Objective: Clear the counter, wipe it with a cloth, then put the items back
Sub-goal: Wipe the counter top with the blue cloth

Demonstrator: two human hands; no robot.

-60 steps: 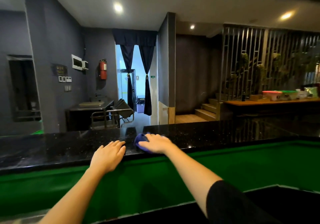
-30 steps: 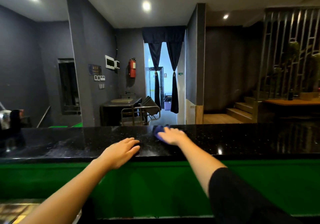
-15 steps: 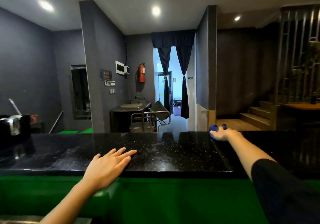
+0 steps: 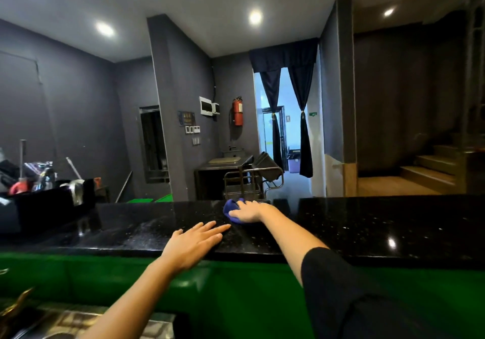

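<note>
A glossy black speckled counter (image 4: 367, 223) runs across the view above a green front panel. My right hand (image 4: 250, 211) presses a bunched blue cloth (image 4: 231, 208) flat on the counter near its far edge, at the middle. My left hand (image 4: 194, 244) lies palm down with fingers spread on the counter's near edge, just left of and in front of the cloth. It holds nothing. The cloth is mostly hidden under my right hand.
A black bin (image 4: 47, 204) packed with bottles and metal utensils stands on the counter's far left. A sink area (image 4: 52, 320) shows at the bottom left. Beyond the counter are a steel trolley (image 4: 252, 181), a curtained doorway and wooden steps (image 4: 433, 170).
My right hand has slid the blue cloth leftward along the far edge, back toward my left hand. The view has swung left, bringing the black bin into sight.
</note>
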